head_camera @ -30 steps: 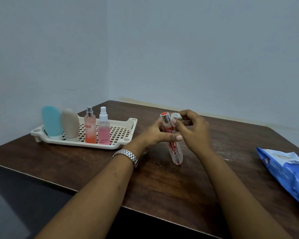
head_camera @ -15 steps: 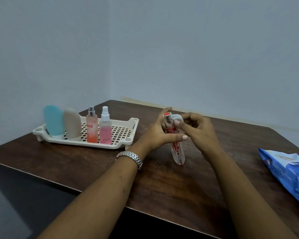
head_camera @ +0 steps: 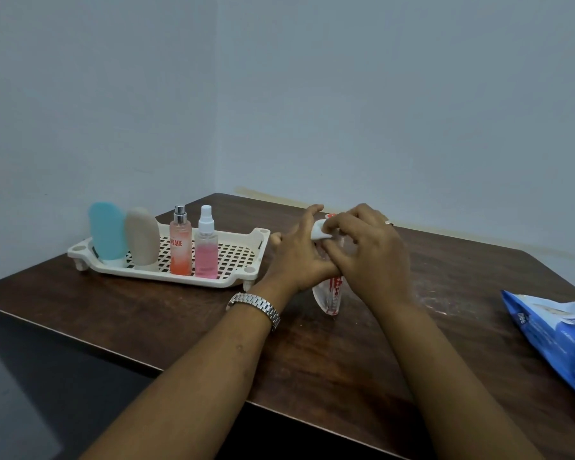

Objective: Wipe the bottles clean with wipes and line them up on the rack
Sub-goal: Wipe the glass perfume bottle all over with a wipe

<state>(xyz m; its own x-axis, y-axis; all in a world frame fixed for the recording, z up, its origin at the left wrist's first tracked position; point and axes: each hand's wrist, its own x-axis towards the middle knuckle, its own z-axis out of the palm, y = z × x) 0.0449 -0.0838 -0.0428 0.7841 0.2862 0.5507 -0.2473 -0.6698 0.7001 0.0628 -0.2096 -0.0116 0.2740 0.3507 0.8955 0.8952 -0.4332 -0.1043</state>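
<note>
Left hand (head_camera: pixel 299 257) gripping clear red-printed bottle (head_camera: pixel 329 295) above table (head_camera: pixel 180 320); right hand (head_camera: pixel 362 254) pinching white wipe (head_camera: pixel 318 231) against its top; four bottles upright on rack (head_camera: pixel 239 257)

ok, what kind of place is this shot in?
Likely a bare indoor room staged for the task: plain blue-grey walls meeting in a corner, a dark wooden table set into it, carrying a cream plastic rack and a blue wipes pack.

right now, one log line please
step: wiping | left hand: holds clear bottle | right hand: pinches wipe | rack: four bottles upright
</note>
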